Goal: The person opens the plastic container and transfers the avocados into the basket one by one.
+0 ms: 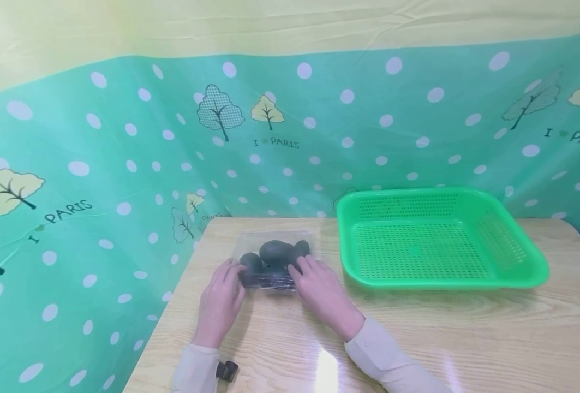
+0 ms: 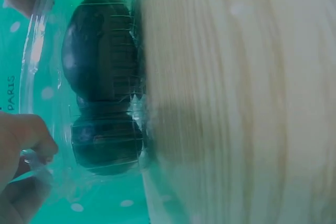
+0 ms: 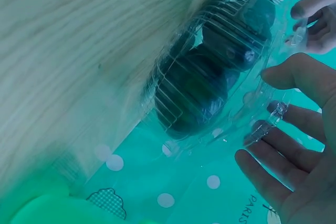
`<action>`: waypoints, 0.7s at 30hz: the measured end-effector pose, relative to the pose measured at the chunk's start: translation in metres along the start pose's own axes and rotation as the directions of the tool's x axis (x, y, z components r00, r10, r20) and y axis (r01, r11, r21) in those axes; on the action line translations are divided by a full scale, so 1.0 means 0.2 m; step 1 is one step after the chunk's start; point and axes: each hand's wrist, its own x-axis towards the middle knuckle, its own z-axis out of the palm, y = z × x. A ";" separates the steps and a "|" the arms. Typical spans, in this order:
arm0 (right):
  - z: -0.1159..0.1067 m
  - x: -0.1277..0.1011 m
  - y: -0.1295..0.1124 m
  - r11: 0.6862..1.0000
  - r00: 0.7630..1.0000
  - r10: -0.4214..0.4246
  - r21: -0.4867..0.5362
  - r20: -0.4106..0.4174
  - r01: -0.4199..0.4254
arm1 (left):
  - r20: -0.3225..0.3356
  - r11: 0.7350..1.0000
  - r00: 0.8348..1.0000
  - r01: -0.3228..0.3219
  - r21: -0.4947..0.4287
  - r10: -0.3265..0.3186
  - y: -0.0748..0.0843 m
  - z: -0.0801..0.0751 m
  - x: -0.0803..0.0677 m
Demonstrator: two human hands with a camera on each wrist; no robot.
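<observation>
A clear plastic clamshell box (image 1: 275,282) with ribbed sides sits on the table at centre left. Inside it lie several dark, smooth, rounded fruits or vegetables (image 1: 276,252); their exact kind is unclear. My left hand (image 1: 221,297) is at the box's near left corner. In the left wrist view, its thumb and finger pinch the clear rim (image 2: 37,51) near that corner. At the near right side, my right hand (image 1: 321,289) touches the box. In the right wrist view, its thumb and fingers are spread, fingertips against a clear plastic tab (image 3: 268,127).
A green perforated plastic basket (image 1: 442,285) stands to the right of the box on the wooden table (image 1: 280,338). Behind and to the left hangs a green dotted cloth (image 1: 348,147) with tree prints. A small black object (image 1: 228,371) is by the left sleeve.
</observation>
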 end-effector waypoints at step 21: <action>-0.04 0.06 -0.01 0.984 0.993 -0.114 -0.132 0.020 0.116 | 0.060 0.999 0.997 0.044 -0.020 -0.042 0.01 -0.02 0.00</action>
